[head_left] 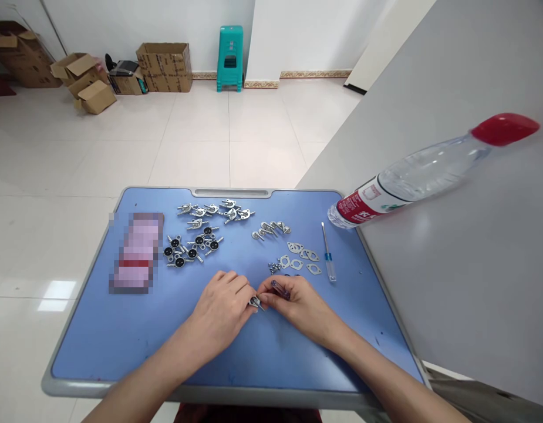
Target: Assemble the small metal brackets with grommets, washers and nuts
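Observation:
My left hand (227,305) is closed around a small metal valve (255,302) with a thin stem, low over the middle of the table. My right hand (297,302) has its thumb and fingertips against that same valve. A clear, purplish screwdriver handle (280,288) sticks up out of the right hand's curled fingers; its shaft is hidden. Just beyond the right hand lie small screws (275,267), flat metal plates with holes (296,264) and dark rings (293,275) partly covered by the fingers. Several metal levers (271,228) lie farther back.
Valves with black discs (192,252) and silver valves (229,214) lie at the back left, beside a blurred pink item (139,252). A second screwdriver (329,258) and a water bottle (372,202) are on the right. A grey panel (465,252) borders the table's right side.

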Tool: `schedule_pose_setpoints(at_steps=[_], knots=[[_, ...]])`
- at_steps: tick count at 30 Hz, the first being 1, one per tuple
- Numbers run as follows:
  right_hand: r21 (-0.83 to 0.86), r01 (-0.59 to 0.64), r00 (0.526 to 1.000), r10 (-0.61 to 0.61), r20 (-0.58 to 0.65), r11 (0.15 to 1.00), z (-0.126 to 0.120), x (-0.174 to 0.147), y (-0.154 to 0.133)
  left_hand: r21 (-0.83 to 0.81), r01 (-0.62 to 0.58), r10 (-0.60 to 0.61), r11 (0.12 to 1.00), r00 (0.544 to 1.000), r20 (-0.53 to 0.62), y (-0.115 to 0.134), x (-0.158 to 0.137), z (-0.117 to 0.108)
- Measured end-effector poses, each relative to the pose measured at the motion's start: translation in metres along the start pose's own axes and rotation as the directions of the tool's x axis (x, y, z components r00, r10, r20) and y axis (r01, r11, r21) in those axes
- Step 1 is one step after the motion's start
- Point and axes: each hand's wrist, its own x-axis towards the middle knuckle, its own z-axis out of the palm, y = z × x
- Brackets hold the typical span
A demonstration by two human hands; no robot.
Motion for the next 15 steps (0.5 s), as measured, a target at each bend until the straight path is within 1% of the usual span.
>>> schedule_pose_setpoints(at_steps=[6, 10, 12, 15], knots=[[-0.046, 0.001, 1.0, -0.002, -0.03, 0.999, 0.0027, -0.0011, -0.0008, 0.004, -0.01, 0.01, 1.0, 1.0, 0.001, 0.001, 0.0007, -0.0002], [-0.043, 0.004, 0.999, -0.006, -0.039, 0.999, 0.0039, -0.0008, 0.0012, 0.0, -0.01, 0.01, 1.0, 1.0, -0.001, 0.001, 0.0015, -0.0009], [-0.045, 0.016, 0.999, -0.018, -0.044, 0.999, 0.0018, -0.0007, 0.0009, 0.0, -0.006, 0.006, 1.0, 1.0, 0.006, 0.001, 0.0018, -0.0014], [-0.08, 0.056, 0.994, -0.063, -0.085, 0.995, -0.0043, -0.0022, -0.0015, -0.004, -0.001, 0.001, 1.0, 1.0, 0.018, 0.0011, 0.0019, -0.002]])
